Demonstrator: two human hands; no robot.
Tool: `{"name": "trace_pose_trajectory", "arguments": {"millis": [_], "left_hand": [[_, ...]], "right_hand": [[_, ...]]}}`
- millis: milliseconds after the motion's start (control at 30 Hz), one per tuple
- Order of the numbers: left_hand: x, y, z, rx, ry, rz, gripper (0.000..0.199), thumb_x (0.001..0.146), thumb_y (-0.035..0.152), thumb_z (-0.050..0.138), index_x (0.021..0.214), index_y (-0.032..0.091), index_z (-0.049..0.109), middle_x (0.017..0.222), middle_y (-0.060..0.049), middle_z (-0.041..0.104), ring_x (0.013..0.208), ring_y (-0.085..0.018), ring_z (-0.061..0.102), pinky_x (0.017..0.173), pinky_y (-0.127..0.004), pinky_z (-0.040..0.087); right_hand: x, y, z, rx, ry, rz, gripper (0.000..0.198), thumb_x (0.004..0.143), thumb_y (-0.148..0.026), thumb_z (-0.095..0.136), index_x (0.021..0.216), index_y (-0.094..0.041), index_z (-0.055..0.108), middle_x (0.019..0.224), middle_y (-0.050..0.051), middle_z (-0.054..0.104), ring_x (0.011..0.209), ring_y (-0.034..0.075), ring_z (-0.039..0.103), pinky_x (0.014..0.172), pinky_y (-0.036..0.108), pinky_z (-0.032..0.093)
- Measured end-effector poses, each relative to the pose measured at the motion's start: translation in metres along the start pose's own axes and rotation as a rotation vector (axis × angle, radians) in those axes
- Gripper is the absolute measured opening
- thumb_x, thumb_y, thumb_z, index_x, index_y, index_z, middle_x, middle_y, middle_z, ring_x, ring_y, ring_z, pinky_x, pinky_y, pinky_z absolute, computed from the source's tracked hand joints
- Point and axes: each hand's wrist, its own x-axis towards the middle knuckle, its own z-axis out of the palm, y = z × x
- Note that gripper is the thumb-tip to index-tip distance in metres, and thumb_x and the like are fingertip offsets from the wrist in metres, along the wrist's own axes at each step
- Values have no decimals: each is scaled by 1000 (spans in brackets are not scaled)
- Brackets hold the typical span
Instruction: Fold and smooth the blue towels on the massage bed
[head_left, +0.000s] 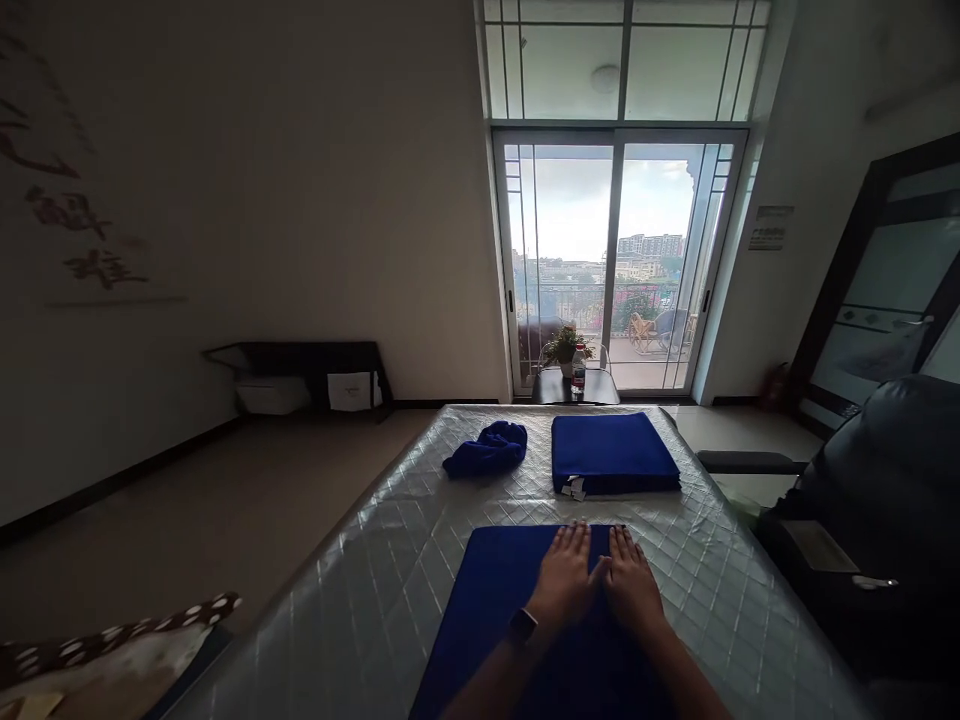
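A dark blue cloth, folded to a flat rectangle, lies before me on a silver quilted surface. My left hand, with a watch at its wrist, rests palm down on the far part of this cloth, fingers stretched out. Beside it my right hand lies flat as well, the two thumbs meeting or nearly so. Neither hand grasps anything. Beyond them sits a thick stack of folded blue cloth with white tags at its near edge. To its left is a crumpled blue cloth.
A black armchair stands close on the right. Behind the table's far edge, a small dark table bears a potted plant and a bottle. At lower left is a polka-dot cushion. A low black shelf stands by the wall.
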Motion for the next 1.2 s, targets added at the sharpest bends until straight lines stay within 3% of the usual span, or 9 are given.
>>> {"name": "trace_pose_trajectory", "arguments": {"millis": [100,200,333,500,633,767,900,1200], "left_hand": [[12,40,23,-109,-24,88,76,108,60,12,163,13,34,169,-12,37,159,-25,27,131,-46,25],[14,35,33,-110,-25,39,72,109,56,10,164,15,33,169,-11,37,158,-25,29,130,-47,27],[-4,-26,24,9,13,-110,74,108,58,16,162,11,37,168,-13,38,159,-28,27,131,-49,25],[-39,-120,-1,113,58,-348,80,107,61,15,159,5,41,166,-18,39,157,-32,30,128,-52,28],[-62,-157,-12,85,86,-441,85,106,64,14,161,3,35,168,-20,34,157,-31,31,128,-48,30],[-68,-157,-17,47,76,-446,91,105,67,11,162,-3,28,170,-22,26,159,-31,27,129,-48,25],[-66,-155,-19,33,73,-443,91,104,67,11,161,-1,30,170,-21,26,158,-31,28,129,-48,25],[-65,-163,-10,49,129,-425,90,104,68,14,159,2,38,167,-22,37,157,-32,32,128,-48,29]], "right_hand": [[0,4,5,-63,-22,-42,67,98,-29,36,164,-17,32,172,6,24,161,24,15,131,43,17],[1,5,6,-47,-8,-30,66,98,-26,33,163,-13,32,172,8,25,161,24,16,131,44,17],[2,2,2,33,3,11,66,103,-32,22,161,-2,31,170,14,26,160,25,17,131,44,18],[4,0,1,88,-2,31,68,103,-36,22,163,-3,28,172,13,23,161,23,15,131,45,17],[4,1,5,70,-9,40,69,103,-36,20,163,-5,28,172,12,22,161,22,16,131,44,16],[4,1,5,30,-14,26,69,103,-37,19,162,-3,28,172,13,24,160,24,17,131,44,17],[9,1,0,-46,-48,18,68,103,-35,21,162,-3,30,171,14,27,160,24,19,131,44,19],[21,-2,7,-59,24,1,66,105,-36,21,161,-1,30,171,17,27,160,25,19,131,43,19]]}}
